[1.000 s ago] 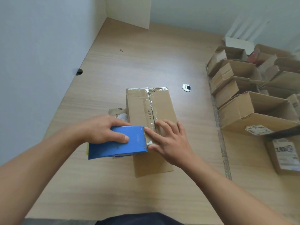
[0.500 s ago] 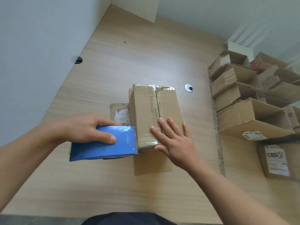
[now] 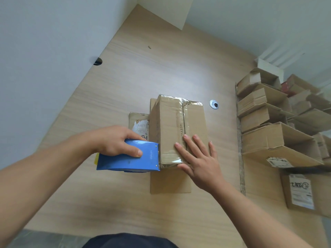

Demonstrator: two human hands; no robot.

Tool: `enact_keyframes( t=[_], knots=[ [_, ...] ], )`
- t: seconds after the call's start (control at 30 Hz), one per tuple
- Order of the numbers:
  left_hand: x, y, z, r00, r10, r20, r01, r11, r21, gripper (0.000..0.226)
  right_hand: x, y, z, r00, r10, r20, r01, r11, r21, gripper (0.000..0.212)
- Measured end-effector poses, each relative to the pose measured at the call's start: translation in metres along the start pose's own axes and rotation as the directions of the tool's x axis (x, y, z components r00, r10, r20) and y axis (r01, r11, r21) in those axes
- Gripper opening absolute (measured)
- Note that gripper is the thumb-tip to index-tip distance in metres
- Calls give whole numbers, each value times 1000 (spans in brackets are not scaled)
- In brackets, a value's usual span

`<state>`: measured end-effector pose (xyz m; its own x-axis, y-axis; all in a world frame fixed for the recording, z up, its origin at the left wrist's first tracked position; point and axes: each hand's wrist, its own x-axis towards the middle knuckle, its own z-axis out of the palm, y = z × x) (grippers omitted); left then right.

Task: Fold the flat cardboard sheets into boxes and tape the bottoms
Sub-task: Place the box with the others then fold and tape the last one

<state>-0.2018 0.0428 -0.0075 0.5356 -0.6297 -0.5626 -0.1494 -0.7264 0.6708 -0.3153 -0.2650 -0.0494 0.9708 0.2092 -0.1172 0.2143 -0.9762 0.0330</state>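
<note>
Nearest us a dark garment [image 3: 129, 240] fills the bottom edge, and two bare forearms reach from it toward the cardboard box [image 3: 168, 126], our landmark; it stands on the wooden desk [image 3: 125, 77] with its taped seam facing up. Just nearer than the box a flat cardboard panel [image 3: 170, 181] lies on the desk and runs under it; we cannot tell whether it is a flap of the box. The blue tape dispenser [image 3: 129, 159] touches the box's near-left corner; the left hand [image 3: 114, 140] grips it, thumb laid on the blue side plate and the other fingers curled round its far edge. On the near part of the box top the right hand [image 3: 198, 158] lies flat, fingers straight and spread, pressing on the clear tape [image 3: 182, 120] along the centre seam. Against the box's left side lies a flat flap with a torn label [image 3: 138, 122]; just right of the box's far corner sits a round metal grommet [image 3: 214, 104]; well right of the box, open folded boxes [image 3: 268, 133] stand stacked; far to its left a dark hole [image 3: 97, 61] meets the wall.
</note>
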Motion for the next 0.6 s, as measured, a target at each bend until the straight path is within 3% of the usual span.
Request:
enact_keyframes(
  t=[0.2, 0.43, 0.6],
  knots=[
    [-3, 16, -9, 1000, 6, 8, -7, 991, 131, 30, 0, -1, -2, 1000, 7, 10, -7, 1000, 12, 58],
    [-26, -11, -13, 999, 54, 8, -53, 997, -64, 42, 0, -3, -2, 1000, 13, 12, -13, 1000, 27, 55],
    [-43, -23, -21, 999, 23, 26, -21, 997, -70, 31, -1, 1, 1, 1000, 12, 17, -13, 1000, 15, 56]
  ],
)
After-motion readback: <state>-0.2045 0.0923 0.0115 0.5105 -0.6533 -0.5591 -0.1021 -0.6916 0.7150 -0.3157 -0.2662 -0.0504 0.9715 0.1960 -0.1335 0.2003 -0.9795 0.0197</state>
